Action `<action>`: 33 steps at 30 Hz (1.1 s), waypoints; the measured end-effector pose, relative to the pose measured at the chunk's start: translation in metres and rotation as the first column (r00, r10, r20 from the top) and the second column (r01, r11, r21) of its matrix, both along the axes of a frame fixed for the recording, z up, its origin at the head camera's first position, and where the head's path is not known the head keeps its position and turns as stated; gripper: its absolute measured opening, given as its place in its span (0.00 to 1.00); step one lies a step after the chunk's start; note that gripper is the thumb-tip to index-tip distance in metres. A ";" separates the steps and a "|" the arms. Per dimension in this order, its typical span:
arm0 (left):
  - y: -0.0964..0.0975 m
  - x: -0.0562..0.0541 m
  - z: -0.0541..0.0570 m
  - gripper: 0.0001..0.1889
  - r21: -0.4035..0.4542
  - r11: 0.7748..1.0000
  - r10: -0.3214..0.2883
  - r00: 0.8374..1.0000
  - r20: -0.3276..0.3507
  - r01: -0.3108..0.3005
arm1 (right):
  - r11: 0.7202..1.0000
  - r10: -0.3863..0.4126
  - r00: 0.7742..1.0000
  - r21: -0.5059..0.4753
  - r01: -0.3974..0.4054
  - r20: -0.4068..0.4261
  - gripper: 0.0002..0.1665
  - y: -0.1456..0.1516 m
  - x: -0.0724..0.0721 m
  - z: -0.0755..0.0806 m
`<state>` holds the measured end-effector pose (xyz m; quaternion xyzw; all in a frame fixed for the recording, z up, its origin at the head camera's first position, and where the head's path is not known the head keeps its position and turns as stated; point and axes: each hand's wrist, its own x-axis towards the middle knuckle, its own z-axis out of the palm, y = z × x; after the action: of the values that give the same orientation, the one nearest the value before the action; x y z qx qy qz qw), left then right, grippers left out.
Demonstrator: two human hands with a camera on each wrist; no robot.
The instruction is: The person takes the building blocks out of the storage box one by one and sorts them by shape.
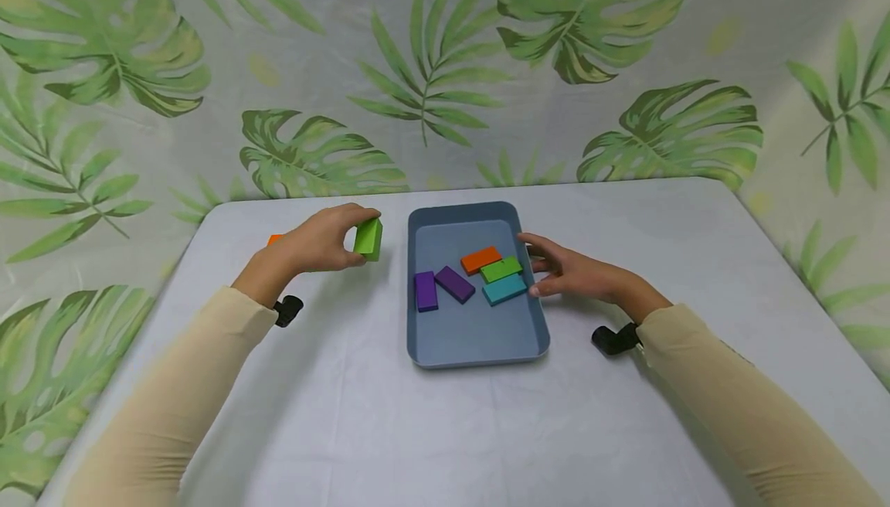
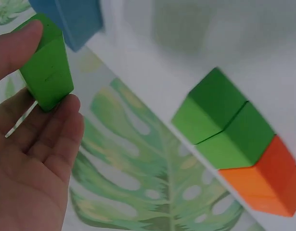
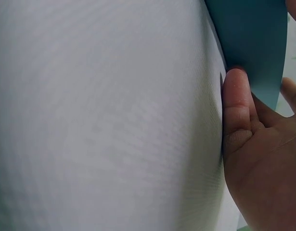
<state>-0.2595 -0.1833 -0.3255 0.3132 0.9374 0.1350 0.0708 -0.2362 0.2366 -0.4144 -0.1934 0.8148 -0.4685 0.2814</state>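
My left hand (image 1: 316,243) pinches a green block (image 1: 369,239) between thumb and fingers, raised above the table left of the tray. In the left wrist view the green block (image 2: 47,72) stands between the thumb and fingertips. My right hand (image 1: 580,273) touches the right wall of the grey-blue tray (image 1: 480,360), fingers spread along it. From the right wrist, fingers (image 3: 237,98) lie against the outside of the tray wall (image 3: 253,43). Inside the tray are two purple blocks (image 1: 455,284), an orange block (image 1: 480,260), a green block (image 1: 501,269) and a teal block (image 1: 504,289).
Beyond the left hand, two green blocks (image 2: 234,130) and an orange block (image 2: 275,178) stand in a row on the table; the head view shows only a corner of the orange one. A white cloth (image 1: 361,430) covers the table, with a leaf-patterned curtain (image 1: 459,144) behind.
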 end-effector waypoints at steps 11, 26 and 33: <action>-0.020 -0.014 -0.029 0.36 0.019 0.998 0.066 0.998 0.003 -0.066 | 1.000 0.001 1.000 0.001 -0.001 0.008 0.57 0.001 0.000 -0.003; -0.040 -0.030 -0.045 0.37 -0.012 0.990 0.144 0.989 0.045 -0.144 | 1.000 0.000 1.000 -0.004 0.000 0.002 0.57 0.001 0.000 0.000; -0.040 -0.032 -0.047 0.38 -0.029 0.987 0.162 0.984 0.072 -0.160 | 1.000 0.007 1.000 -0.016 -0.007 0.005 0.57 0.002 0.000 0.000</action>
<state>-0.2915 -0.2231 -0.3725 0.2305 0.9578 0.1410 0.0980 -0.2361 0.2384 -0.4147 -0.1972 0.8099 -0.4743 0.2834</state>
